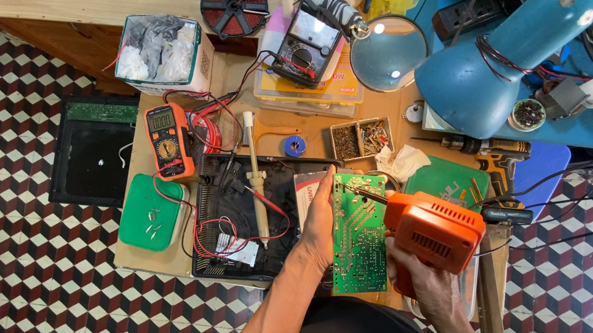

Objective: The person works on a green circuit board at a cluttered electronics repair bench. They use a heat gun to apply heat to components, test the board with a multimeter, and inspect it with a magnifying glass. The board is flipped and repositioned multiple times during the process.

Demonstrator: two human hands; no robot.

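My left hand [318, 225] grips the left edge of a green circuit board [358, 237], holding it upright over the small wooden workbench. In my right hand [422, 280] is an orange pistol-type soldering gun [429, 231]; its metal tip [359, 192] touches the upper part of the board. A desoldering pump [255, 176] lies on an open black device case [241, 213] just left of my left hand, among red and black wires.
An orange digital multimeter [169, 141] and an analogue meter [308, 43] sit further back. A magnifying glass [388, 51], a blue desk lamp [505, 56], a green box [151, 212], a small parts tray [359, 139] and a solder spool [294, 145] surround the work area. The floor is chequered tile.
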